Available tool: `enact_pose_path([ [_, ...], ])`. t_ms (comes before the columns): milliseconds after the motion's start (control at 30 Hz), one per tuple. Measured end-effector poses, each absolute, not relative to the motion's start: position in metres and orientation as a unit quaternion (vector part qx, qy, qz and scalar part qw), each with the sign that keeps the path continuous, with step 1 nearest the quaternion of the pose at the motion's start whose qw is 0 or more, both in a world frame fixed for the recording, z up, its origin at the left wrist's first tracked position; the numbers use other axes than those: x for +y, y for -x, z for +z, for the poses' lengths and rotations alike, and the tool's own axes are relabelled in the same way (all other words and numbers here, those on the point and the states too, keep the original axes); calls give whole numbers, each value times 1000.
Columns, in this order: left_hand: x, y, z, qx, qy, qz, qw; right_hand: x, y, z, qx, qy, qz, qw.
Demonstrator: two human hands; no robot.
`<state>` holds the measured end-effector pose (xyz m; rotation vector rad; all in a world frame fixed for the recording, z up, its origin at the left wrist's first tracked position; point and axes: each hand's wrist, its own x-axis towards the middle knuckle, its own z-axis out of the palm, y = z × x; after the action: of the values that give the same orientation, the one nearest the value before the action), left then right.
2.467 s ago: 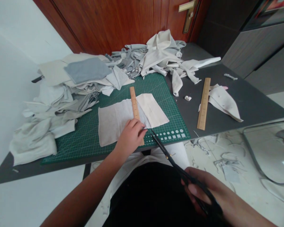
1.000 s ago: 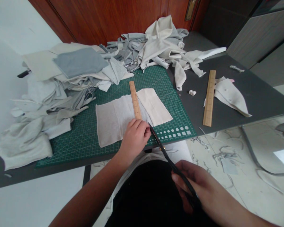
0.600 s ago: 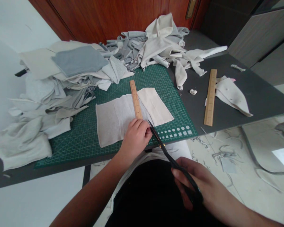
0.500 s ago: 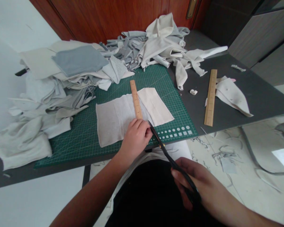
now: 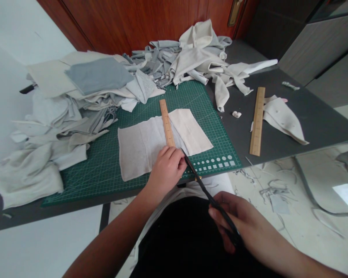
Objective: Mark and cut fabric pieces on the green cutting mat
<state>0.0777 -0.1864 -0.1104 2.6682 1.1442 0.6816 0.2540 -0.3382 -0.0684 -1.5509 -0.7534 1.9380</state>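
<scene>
A pale cloth piece lies flat on the green cutting mat, with a wooden ruler laid lengthwise across it. My left hand is closed over the ruler's near end and the cloth's near edge, pressing them down. My right hand grips the handles of black scissors, below the table edge. The scissor blades point up and left, and their tips reach the cloth edge right beside my left fingers.
Heaps of grey and cream fabric cover the table's left side and back. A second wooden ruler and a cream offcut lie on the dark tabletop at right. Scraps litter the floor.
The scissors have come in from the lower right until their tips meet the cloth edge by my left fingers. My left hand stays on the ruler.
</scene>
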Motion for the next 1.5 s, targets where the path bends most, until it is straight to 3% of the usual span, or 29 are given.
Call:
enact_pose_path([
  [1000,-185,-76,-112,374,-881,267,116,-329,-248,-82,-281,563,710,316],
  [1500,-185,-76,-111,379,-877,265,127,-316,-254,-76,-294,580,699,298],
])
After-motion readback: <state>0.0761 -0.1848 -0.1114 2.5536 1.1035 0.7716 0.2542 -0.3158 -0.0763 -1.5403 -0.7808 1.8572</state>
